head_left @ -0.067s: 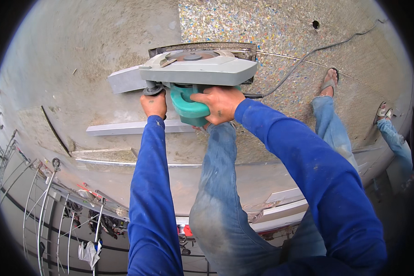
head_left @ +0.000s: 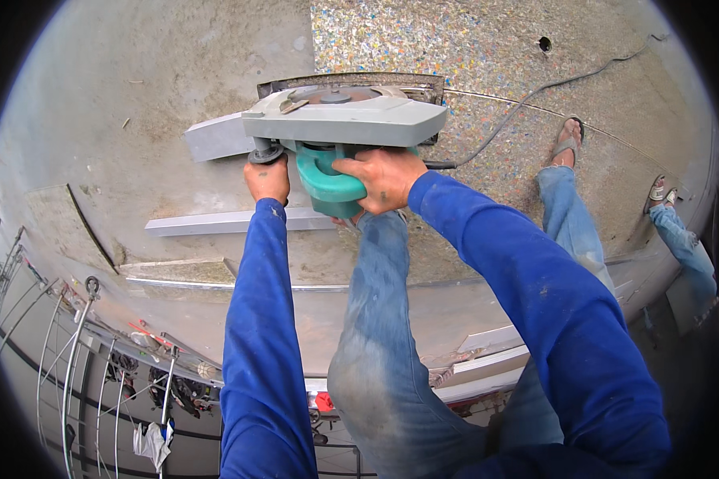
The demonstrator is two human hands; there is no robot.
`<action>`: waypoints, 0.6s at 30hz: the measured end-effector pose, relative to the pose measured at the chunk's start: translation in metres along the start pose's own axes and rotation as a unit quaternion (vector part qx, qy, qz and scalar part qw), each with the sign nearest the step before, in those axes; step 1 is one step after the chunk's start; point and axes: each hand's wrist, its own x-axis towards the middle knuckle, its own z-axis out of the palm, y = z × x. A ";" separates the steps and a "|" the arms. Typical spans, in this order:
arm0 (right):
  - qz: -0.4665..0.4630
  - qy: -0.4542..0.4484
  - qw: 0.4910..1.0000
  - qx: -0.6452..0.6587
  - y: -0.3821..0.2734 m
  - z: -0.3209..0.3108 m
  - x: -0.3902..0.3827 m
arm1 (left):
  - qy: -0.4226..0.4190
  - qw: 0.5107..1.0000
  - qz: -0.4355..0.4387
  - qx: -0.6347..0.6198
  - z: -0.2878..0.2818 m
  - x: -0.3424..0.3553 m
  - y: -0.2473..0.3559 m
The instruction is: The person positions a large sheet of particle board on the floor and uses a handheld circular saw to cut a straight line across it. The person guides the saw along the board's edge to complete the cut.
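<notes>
A large circular saw [head_left: 351, 125] with a grey guard and green motor housing is tilted on its side in front of me. My left hand [head_left: 268, 182] is closed round its dark front knob. The green rear handle [head_left: 327, 185] is gripped by my right hand [head_left: 381, 179], with the trigger area hidden under the fingers. Part of a round blade shows inside the guard, beside a dark, dirty base plate [head_left: 351, 79]. A grey metal length [head_left: 220, 137] emerges from behind the saw at left. Nearer me lies a second grey bar [head_left: 244, 222], partly hidden by my left wrist.
A power cable [head_left: 503, 128] runs from the saw to the far right across a speckled board [head_left: 407, 44] with a hole. Another person's sandalled feet [head_left: 665, 191] are at right. A railing [head_left: 72, 359] and lower level lie at lower left.
The floor, grey bar and railing sit slightly further left in the picture. Both hands keep the same hold on the saw.
</notes>
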 end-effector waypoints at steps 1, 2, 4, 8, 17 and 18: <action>0.004 0.015 1.000 -0.008 -0.001 0.003 -0.001 | -0.001 1.000 0.010 -0.001 -0.001 0.000 0.002; 0.001 0.014 1.000 -0.004 0.000 0.006 -0.001 | -0.001 1.000 0.019 -0.001 -0.002 0.000 0.005; -0.004 0.010 1.000 0.004 0.000 0.007 0.002 | 0.002 0.999 0.044 0.013 -0.003 0.000 0.005; 0.003 -0.077 0.997 0.024 -0.001 0.001 0.012 | -0.006 0.994 0.093 0.053 -0.010 0.003 0.007; 0.043 -0.112 0.993 -0.015 -0.045 -0.046 0.011 | -0.024 0.992 -0.014 -0.119 -0.030 -0.011 0.008; 0.012 -0.110 0.994 -0.012 -0.051 -0.059 -0.004 | 0.041 0.984 0.077 -0.155 -0.039 -0.025 0.024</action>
